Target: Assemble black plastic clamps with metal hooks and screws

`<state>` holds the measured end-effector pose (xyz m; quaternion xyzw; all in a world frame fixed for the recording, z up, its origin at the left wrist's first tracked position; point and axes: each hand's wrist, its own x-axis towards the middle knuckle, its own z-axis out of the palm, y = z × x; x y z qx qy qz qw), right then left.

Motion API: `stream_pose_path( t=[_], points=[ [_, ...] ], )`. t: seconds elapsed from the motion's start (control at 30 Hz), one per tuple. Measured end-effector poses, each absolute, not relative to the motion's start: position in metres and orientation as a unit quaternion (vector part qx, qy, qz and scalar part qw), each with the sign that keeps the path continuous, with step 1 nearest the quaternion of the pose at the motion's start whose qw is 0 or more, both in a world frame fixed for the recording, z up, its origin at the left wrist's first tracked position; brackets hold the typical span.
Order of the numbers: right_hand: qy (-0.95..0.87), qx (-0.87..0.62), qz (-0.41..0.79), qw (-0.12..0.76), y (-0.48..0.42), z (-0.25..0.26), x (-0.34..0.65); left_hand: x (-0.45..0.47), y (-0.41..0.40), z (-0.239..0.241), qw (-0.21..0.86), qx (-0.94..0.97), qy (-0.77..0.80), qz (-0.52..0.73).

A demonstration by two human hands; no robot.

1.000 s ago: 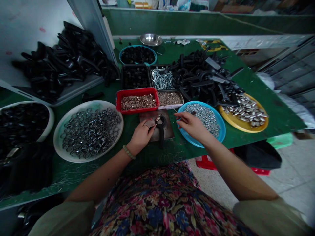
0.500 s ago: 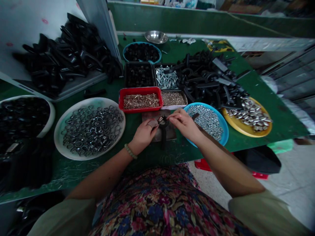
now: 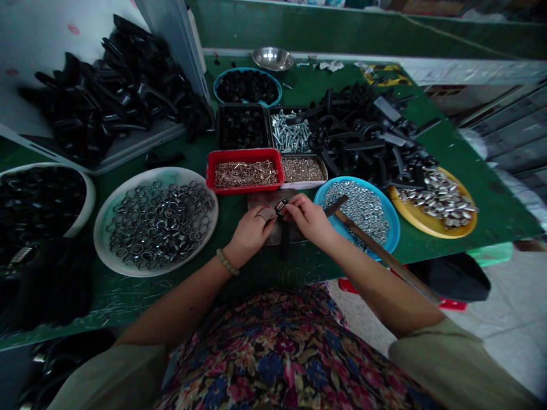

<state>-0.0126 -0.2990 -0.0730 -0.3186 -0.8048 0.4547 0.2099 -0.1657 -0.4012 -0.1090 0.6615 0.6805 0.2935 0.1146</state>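
Note:
A small black part with a shiny coil spring [image 3: 281, 206] is between my hands, over a flat metal plate [image 3: 261, 200]. My left hand [image 3: 251, 232], with a ring and a bead bracelet, pinches it from the left. From the right, the thumb and fingers of my right hand [image 3: 311, 221] close on its other end; anything small in that pinch is hidden. A black strip-like piece [image 3: 285, 242] hangs below the spring, apparently part of the same item. Beside my right forearm a wooden-handled hammer [image 3: 376, 246] lies across the blue bowl of small silver parts [image 3: 395, 228].
A red tray [image 3: 209, 173] of copper-coloured pins and a tray of small rivets [image 3: 303, 169] stand just beyond my hands. On the left is a white bowl [image 3: 100, 239] of metal rings. Black handles [image 3: 359, 131] are heaped at the back right, near a yellow bowl [image 3: 459, 232].
My right hand has moved slightly left and down, closer to my left hand, fingers now drawn in around the part. More of the hammer shows. The view has shifted a little.

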Motion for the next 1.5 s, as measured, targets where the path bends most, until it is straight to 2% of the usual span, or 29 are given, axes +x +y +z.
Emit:
stream_pose_path(
  t=[0.17, 0.23, 0.3, 0.37, 0.43, 0.53, 0.6, 0.67, 0.87, 1.27, 1.5],
  points=[
    [-0.789, -0.327, 0.481, 0.196, -0.291, -0.072, -0.029, -0.164, -0.401, -0.108, 0.106, 0.662, 0.69, 0.273],
    [-0.751, -0.359, 0.507, 0.225, -0.285, -0.065, -0.03, -0.163, -0.401, -0.108, 0.099, 0.662, 0.693, 0.268],
    [-0.731, -0.394, 0.482, 0.28, -0.279, -0.057, -0.02, -0.163, -0.401, -0.105, 0.095, 0.663, 0.696, 0.26],
    [-0.757, -0.41, 0.397, 0.32, -0.268, -0.054, 0.002, -0.162, -0.4, -0.101, 0.087, 0.662, 0.702, 0.247],
    [-0.811, -0.42, 0.266, 0.308, -0.255, -0.057, 0.034, -0.161, -0.397, -0.096, 0.078, 0.661, 0.708, 0.234],
    [-0.872, -0.442, 0.08, 0.195, -0.236, -0.072, 0.086, -0.158, -0.392, -0.092, 0.056, 0.673, 0.708, 0.208],
    [-0.875, -0.466, 0.009, 0.131, -0.231, -0.082, 0.114, -0.156, -0.39, -0.092, 0.04, 0.683, 0.706, 0.182],
    [-0.868, -0.482, -0.025, 0.113, -0.234, -0.088, 0.132, -0.154, -0.389, -0.094, 0.023, 0.69, 0.705, 0.163],
    [-0.883, -0.452, -0.013, 0.125, -0.262, -0.09, 0.145, -0.151, -0.39, -0.098, -0.02, 0.715, 0.687, 0.124],
    [-0.887, -0.462, -0.019, 0.025, -0.288, -0.096, 0.147, -0.151, -0.386, -0.096, -0.038, 0.741, 0.665, 0.09],
    [-0.883, -0.469, -0.008, 0.007, -0.285, -0.097, 0.145, -0.158, -0.39, -0.094, 0.023, 0.769, 0.622, 0.144]
  ],
)
